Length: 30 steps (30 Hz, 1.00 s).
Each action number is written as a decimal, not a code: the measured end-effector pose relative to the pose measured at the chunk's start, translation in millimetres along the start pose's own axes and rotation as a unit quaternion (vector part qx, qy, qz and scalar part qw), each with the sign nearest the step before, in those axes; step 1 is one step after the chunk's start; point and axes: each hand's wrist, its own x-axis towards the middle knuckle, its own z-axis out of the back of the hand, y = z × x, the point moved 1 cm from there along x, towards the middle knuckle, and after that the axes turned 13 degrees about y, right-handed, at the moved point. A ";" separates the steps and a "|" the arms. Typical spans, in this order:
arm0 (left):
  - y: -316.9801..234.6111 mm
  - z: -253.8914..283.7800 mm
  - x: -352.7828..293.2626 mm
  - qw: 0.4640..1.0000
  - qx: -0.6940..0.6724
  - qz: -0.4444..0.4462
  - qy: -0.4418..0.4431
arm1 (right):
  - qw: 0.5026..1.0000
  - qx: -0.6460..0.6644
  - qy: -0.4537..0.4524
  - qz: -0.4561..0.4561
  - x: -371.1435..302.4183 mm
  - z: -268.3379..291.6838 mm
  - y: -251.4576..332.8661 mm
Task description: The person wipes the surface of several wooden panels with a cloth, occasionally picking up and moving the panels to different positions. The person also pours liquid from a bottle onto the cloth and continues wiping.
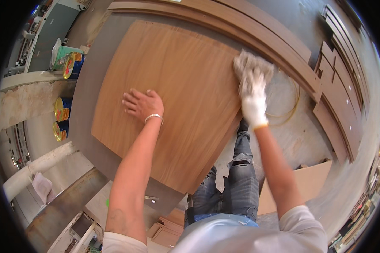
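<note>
A large brown wood-grain panel [177,80] lies flat in front of me on a grey board [98,55]. My left hand [144,104], bare with a bracelet at the wrist, rests palm down on the panel's left half, fingers spread and holding nothing. Over at the panel's far right corner, my right hand [255,99] wears a white work glove and is closed on a crumpled greyish-brown rag [248,65]. The rag touches the corner and sticks out past the edge. Motion smears the rag and gloved fingers somewhat.
Long brown boards [223,27] lie along the panel's far side. More stacked boards [340,90] are at the right. Yellow-and-blue cans [63,109] stand to the left, near a pale pipe [38,168]. A cardboard box [308,185] sits right of my legs; a yellow hose [297,101] lies on the floor.
</note>
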 end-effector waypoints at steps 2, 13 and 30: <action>3.6 0.5 -5.1 0.999 0.016 -0.038 0.007 | 1.000 -0.003 0.012 -0.009 21.6 11.6 -7.8; 20.3 5.0 -16.3 0.994 0.044 -0.095 -0.012 | 0.955 0.133 0.263 0.031 -316.0 -22.5 227.4; 22.6 0.0 -9.2 0.996 0.025 -0.088 -0.013 | 0.993 0.054 0.030 0.101 -179.7 -36.5 120.7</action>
